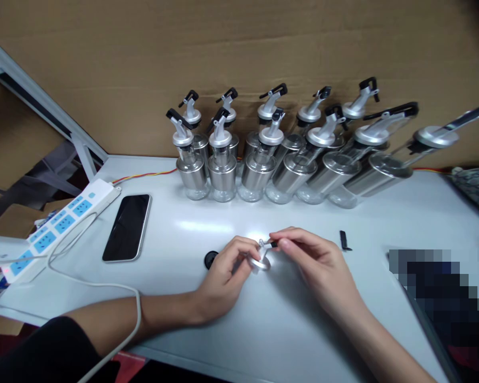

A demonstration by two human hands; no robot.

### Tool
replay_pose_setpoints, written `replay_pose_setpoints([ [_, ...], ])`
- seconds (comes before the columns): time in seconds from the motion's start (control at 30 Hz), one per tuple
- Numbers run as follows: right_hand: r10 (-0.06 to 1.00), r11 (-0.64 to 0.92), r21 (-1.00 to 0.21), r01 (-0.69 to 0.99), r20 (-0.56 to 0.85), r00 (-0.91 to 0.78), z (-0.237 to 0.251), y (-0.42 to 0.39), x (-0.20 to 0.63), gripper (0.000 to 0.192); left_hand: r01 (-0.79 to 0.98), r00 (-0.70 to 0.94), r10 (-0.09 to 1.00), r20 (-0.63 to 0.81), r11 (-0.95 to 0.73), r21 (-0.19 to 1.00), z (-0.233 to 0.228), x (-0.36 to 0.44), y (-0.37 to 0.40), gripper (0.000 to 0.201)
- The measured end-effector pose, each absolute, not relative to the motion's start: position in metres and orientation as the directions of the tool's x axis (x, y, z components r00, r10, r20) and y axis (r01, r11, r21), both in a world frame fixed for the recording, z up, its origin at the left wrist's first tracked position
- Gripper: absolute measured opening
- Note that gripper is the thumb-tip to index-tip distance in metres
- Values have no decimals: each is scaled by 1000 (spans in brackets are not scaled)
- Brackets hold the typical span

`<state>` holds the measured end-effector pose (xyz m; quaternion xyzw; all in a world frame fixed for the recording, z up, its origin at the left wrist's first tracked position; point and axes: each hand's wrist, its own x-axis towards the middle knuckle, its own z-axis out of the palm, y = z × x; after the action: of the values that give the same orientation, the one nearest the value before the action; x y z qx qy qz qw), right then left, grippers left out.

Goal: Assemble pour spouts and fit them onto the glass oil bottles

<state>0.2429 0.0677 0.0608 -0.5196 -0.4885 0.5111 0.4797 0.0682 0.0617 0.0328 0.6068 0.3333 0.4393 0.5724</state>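
Both forearms rest on the table (287,330); left hand (223,276) and right hand (315,260) fingers pinch a spout cap (261,260).

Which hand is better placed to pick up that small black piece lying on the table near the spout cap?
Right, most likely. The small black piece lies just beyond the right hand, while the left hand grips the spout cap on the far side.

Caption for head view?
Both hands hold a silver pourer cap before rows of dispenser bottles.
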Motion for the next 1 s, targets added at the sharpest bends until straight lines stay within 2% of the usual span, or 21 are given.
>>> replay_pose_setpoints([
  [0.1,967,-216,-973,-76,-203,-153,57,66,240,24,-145,386,910,155,-107,984,33,69,62,8],
  [0.2,920,-301,-946,-122,-254,-298,54,65,235,27,-161,354,924,145,-93,983,33,70,61,6],
  [0.37,908,-360,-882,-305,-257,-330,53,66,231,29,-162,365,920,139,-84,983,29,69,60,5],
  [0.63,858,-446,-815,-370,-272,-436,54,68,241,25,-224,405,906,122,-31,974,32,71,58,11],
  [0.77,859,-454,-792,-407,-268,-435,54,68,241,25,-183,432,896,106,-27,983,31,71,57,9],
  [0.83,873,-454,-767,-453,-280,-400,55,69,241,24,-110,486,868,104,-57,992,29,70,55,21],
  [0.9,882,-460,-727,-510,-306,-359,57,70,242,23,-7,553,828,94,-108,994,27,69,53,43],
  [0.97,891,-452,-691,-564,-319,-323,59,71,243,25,96,586,801,122,-218,971,28,67,52,58],
  [1.0,899,-437,-683,-585,-313,-305,60,72,245,26,142,592,788,171,-311,940,30,66,50,59],
])
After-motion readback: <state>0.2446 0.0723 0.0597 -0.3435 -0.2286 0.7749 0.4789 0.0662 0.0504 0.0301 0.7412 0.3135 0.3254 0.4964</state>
